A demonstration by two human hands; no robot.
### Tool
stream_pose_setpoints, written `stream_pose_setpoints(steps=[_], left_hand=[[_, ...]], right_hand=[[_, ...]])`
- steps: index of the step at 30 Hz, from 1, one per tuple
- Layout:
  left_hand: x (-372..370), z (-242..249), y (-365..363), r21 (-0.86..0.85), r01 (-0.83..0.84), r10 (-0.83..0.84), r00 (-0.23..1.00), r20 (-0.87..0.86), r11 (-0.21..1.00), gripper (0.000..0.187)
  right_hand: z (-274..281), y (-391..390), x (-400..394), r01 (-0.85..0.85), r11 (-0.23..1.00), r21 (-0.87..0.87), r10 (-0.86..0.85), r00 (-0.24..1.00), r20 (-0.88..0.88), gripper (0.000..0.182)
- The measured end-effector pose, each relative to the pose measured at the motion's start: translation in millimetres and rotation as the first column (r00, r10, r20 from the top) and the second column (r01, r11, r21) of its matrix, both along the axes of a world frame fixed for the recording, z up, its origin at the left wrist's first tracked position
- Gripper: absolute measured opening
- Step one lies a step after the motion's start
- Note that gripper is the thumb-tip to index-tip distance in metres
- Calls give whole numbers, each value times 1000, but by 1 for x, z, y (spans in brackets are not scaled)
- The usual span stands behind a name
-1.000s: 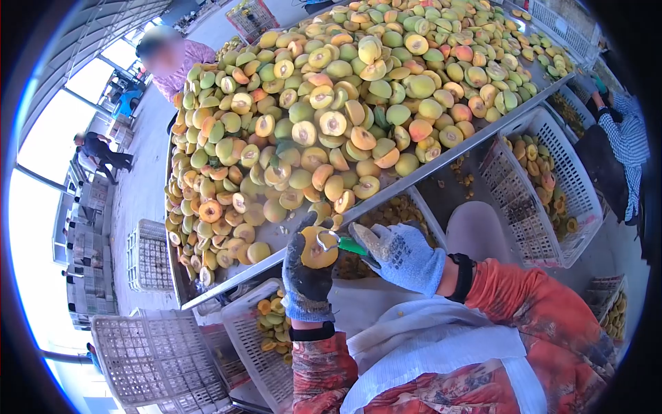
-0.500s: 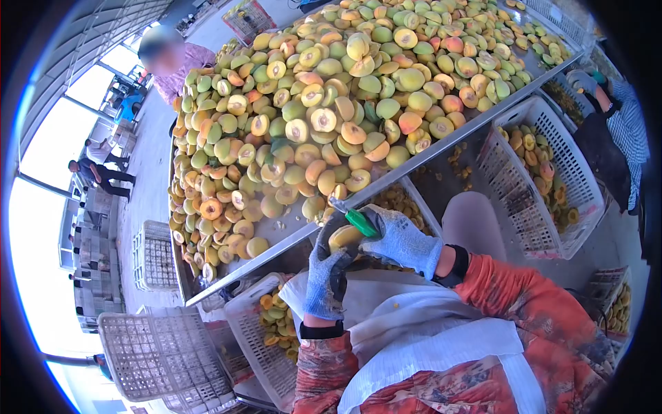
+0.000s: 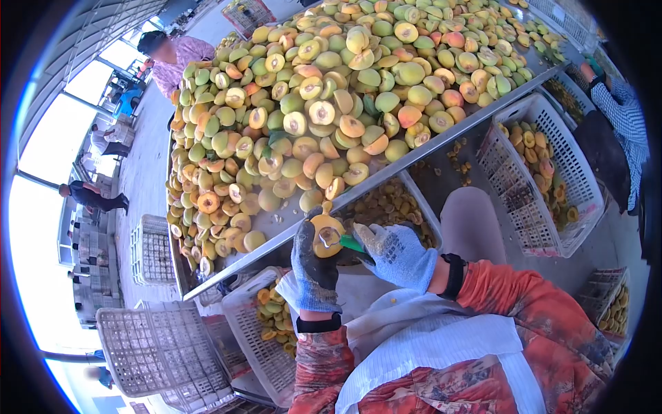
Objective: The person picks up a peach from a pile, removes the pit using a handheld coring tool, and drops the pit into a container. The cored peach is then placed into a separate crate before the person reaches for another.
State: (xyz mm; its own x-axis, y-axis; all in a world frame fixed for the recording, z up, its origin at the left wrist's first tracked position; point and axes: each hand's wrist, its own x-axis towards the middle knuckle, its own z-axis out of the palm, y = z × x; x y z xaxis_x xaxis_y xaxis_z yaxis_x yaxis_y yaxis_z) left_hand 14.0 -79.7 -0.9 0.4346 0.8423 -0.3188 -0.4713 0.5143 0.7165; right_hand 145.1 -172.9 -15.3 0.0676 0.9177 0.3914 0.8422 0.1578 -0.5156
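My left hand (image 3: 316, 265), in a blue and dark glove, holds up a halved yellow fruit (image 3: 326, 236) with its cut face showing. In my right hand (image 3: 398, 255), also gloved, is a tool with a green handle (image 3: 352, 243). The tool's metal tip touches the middle of the cut face, at the pit. Both hands are above my lap, just in front of the metal table's edge (image 3: 394, 168). A large heap of halved fruits (image 3: 303, 124) covers much of the table beyond.
White crates of fruit pieces stand at the right (image 3: 576, 172) and lower left (image 3: 241, 321). Below the table edge is a tray of small pieces (image 3: 389, 207). Empty crates (image 3: 158, 352) stack at left. A co-worker (image 3: 181, 55) is across the table; another's sleeve (image 3: 620, 114) shows right.
My left hand has tilted the fruit so its cut face shows. The green-handled tool has moved down from above the fruit, and its tip is now at the pit.
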Motion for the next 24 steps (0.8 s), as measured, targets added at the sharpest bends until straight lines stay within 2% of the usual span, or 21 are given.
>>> stream_pose_setpoints(steps=[5,13,14,15,16,17,18,20,21,22,23,24], left_hand=[[-4,-4,-3,22,-48,49,997,-56,999,36],[-2,3,-12,25,-126,128,986,-109,992,35],[-4,-1,-17,498,-5,234,886,-401,867,36],[-6,-4,-20,786,266,453,697,-557,558,39],[-8,-5,-24,786,263,456,694,-557,560,39],[-9,-1,-28,791,317,526,610,-593,523,42],[-9,1,-29,790,373,595,520,-612,487,45],[-9,-5,-28,815,358,631,515,-580,456,42],[-9,0,-29,835,348,665,505,-549,426,38],[-6,7,-31,833,200,608,600,-520,515,31],[-2,19,-35,717,99,503,646,-574,690,31],[0,31,-39,559,2,396,703,-590,829,32]], right_hand=[[-8,2,-2,36,997,66,-46,985,166,41],[-5,2,-2,-28,999,-47,37,980,196,40],[-5,2,-3,-43,997,-68,57,975,216,40],[-4,2,-3,-48,997,-68,61,974,217,40],[-2,0,-5,-82,989,-124,99,986,133,39],[-1,-1,-6,-121,977,-177,131,990,46,39],[0,-2,-8,-126,977,-174,136,990,46,39],[3,-4,-11,-217,960,-179,180,962,-203,36],[12,-4,-11,-238,957,-168,201,957,-209,36],[25,-3,-8,-334,902,-272,168,854,-492,34],[34,-1,-6,-461,819,-341,86,686,-722,33],[39,1,-5,-495,808,-320,126,676,-726,33]])
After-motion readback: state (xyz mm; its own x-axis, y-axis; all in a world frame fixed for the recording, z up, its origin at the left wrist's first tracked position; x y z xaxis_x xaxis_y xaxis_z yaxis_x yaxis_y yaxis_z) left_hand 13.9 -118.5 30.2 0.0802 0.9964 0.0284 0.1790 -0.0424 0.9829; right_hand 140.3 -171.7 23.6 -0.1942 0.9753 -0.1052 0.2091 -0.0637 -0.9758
